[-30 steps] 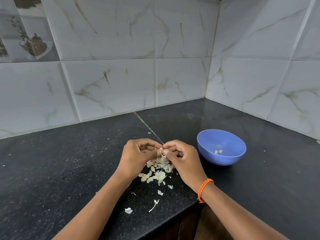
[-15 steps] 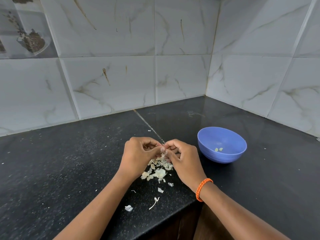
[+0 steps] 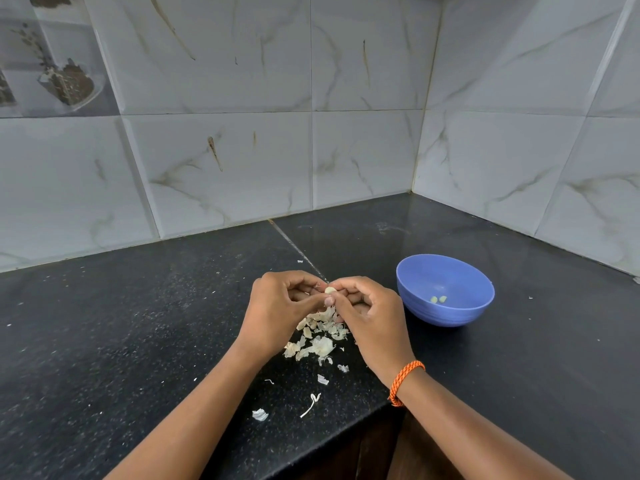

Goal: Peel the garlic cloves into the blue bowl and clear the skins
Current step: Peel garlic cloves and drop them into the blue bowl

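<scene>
My left hand (image 3: 277, 308) and my right hand (image 3: 370, 313) meet fingertip to fingertip above the black counter, both pinching one small pale garlic clove (image 3: 330, 290). Directly beneath them lies a pile of papery garlic skins (image 3: 320, 341), with a few stray scraps (image 3: 259, 414) nearer the counter's front edge. The blue bowl (image 3: 446, 306) stands to the right of my right hand, a short gap away. Two peeled cloves (image 3: 438, 299) rest in its bottom.
The black granite counter (image 3: 138, 341) fills an inner corner, with marble-look tiled walls (image 3: 225, 161) behind and to the right. Its front edge (image 3: 346, 431) runs close under my forearms. An orange braided band (image 3: 403, 381) circles my right wrist.
The clove now shows between my fingertips, where before the fingers covered it. My hands have stayed over the skin pile. The camera view has tilted slightly.
</scene>
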A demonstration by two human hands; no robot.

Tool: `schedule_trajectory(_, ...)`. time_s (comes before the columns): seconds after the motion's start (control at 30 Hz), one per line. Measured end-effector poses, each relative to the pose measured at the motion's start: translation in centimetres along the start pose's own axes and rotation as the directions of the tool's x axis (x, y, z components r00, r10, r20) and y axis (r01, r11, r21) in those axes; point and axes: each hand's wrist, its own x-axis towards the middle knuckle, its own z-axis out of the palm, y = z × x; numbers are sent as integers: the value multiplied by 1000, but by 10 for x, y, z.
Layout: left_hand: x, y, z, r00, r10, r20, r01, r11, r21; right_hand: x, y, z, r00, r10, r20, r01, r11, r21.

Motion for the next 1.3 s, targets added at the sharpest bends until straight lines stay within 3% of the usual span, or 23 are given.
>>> schedule_trajectory(0.13, 1, -2, 0, 1000, 2, -24, -2, 1000, -2, 4, 4, -1, 998, 2, -65, -7, 998, -67)
schedule_trajectory(0.37, -2, -5, 5, 1000, 6, -8, -6, 1000, 19, 4, 8, -4, 998, -54, 15, 56, 973, -222)
schedule_trajectory(0.77, -3, -4, 9, 998, 23, -63, -25, 999, -33, 10, 11, -10, 995, 71, 76, -79, 991, 108)
schedule_trajectory(0.9, -1, -3, 6, 997, -17, -72, 11, 996, -88, 11, 12, -8, 992, 63, 110, -66, 997, 29)
schedule_trajectory(1.03, 0, -4, 1, 999, -3, -52, 2, 1000, -24, 9, 13, -8, 995, 31, 99, -21, 995, -93)
schedule_trajectory(1.17, -5, -2, 5, 999, 35, -26, -33, 997, 73, 6, 5, -10, 994, 60, 88, -61, 998, 1)
schedule_trajectory(1.3, -7, -1, 4, 995, 47, -85, -32, 985, 172, 8, -1, -14, 992, 28, 126, -30, 999, 16)
